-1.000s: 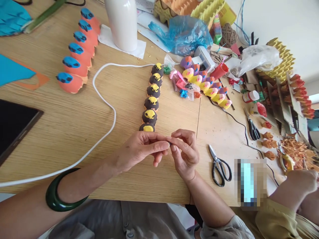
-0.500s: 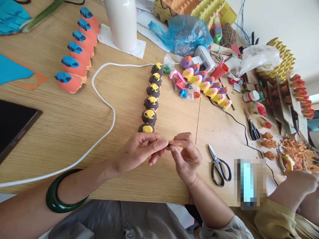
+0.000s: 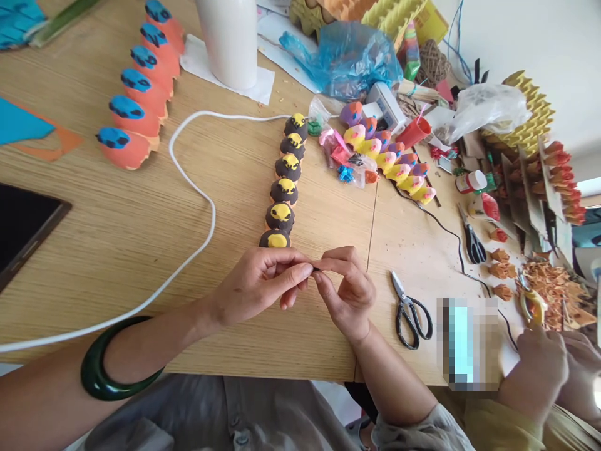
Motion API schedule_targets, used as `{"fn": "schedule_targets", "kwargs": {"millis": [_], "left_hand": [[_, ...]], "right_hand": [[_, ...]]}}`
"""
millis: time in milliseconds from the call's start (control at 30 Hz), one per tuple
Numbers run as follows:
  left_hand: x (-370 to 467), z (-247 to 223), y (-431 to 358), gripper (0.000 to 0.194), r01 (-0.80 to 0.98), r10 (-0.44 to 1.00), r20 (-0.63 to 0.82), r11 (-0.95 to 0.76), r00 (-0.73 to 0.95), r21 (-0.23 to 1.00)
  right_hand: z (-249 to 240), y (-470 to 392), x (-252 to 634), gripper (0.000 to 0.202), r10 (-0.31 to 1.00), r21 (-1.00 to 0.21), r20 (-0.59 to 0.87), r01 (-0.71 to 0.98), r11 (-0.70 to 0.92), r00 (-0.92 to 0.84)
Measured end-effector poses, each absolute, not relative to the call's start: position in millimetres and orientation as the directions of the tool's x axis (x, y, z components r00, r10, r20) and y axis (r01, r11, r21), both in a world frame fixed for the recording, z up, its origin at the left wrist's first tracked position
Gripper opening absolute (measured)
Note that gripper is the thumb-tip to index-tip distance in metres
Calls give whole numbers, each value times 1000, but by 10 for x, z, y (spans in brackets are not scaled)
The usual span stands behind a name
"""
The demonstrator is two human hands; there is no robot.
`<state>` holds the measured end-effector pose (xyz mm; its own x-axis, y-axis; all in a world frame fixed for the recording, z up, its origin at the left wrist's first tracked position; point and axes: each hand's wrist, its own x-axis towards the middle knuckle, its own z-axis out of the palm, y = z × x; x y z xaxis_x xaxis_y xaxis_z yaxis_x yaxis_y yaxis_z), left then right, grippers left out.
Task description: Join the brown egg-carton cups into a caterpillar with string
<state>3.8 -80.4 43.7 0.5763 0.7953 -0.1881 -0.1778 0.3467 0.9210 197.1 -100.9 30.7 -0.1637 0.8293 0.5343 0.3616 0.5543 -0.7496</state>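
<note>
Between my fingertips is a tiny black piece [image 3: 316,269] that looks like modelling clay. My left hand [image 3: 260,282] pinches it between thumb and forefinger, a green bangle on that wrist. My right hand [image 3: 348,291] pinches the same bit from the other side. Just beyond my left hand runs a row of egg-carton cups [image 3: 287,167] coated black, with yellow patches on top. Black marks show on most of the yellow patches; the nearest cup's patch [image 3: 275,240] looks plain yellow and is partly behind my hand.
Orange cups with blue tops [image 3: 141,84] stand at left, past a white cable [image 3: 213,216]. Scissors [image 3: 410,313] lie right of my hands. Yellow and purple cups [image 3: 387,160] sit behind. A co-worker's hands [image 3: 539,357] are at far right.
The black piece now shows a little more between my fingertips, and both hands keep their pinch. The view has shifted slightly. At the right, the co-worker's hands have moved left.
</note>
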Motion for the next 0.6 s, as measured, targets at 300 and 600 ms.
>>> {"fn": "schedule_targets", "kwargs": {"millis": [300, 600], "left_hand": [[60, 401, -796, 37, -190, 803, -203, 363, 560, 912], [53, 453, -818, 44, -110, 825, -216, 317, 523, 942]], "right_hand": [[290, -1020, 1990, 19, 876, -824, 458, 299, 482, -150], [284, -991, 1998, 15, 842, -746, 511, 397, 534, -173]]}}
